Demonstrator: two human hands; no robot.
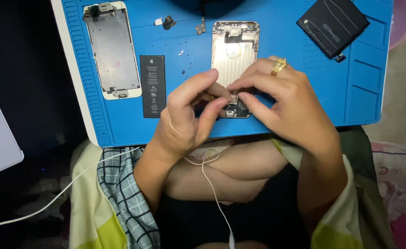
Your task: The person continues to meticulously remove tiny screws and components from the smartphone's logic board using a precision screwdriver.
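Where the view begins, nearest the camera, a thin white earphone cable [214, 193] runs up across the person's lap, its lower end cut off at the bottom edge, beside a crumpled grey-and-white checked cloth [122, 193]. Above these, both hands meet over the near edge of the blue silicone repair mat [355, 92]. The left hand [189, 117] is curled, thumb and forefinger drawn close together, and the right hand [281, 99], wearing a gold ring [279, 66], is pinched likewise; between their fingertips sits a tiny metallic part [233, 98], too small to identify, and which fingers truly grip it cannot be told. The hands cover the lower half of the gold-coloured opened phone housing [235, 50], which lies flat on the mat with only its upper part and bottom connector end showing. Left of it lies a long black rectangular battery [152, 86], then a white phone screen assembly [112, 50] face down. Small screws and brackets [200, 27] are scattered further off. At the far right corner rests a black square battery-like pack [333, 24], partly cut off by the frame.
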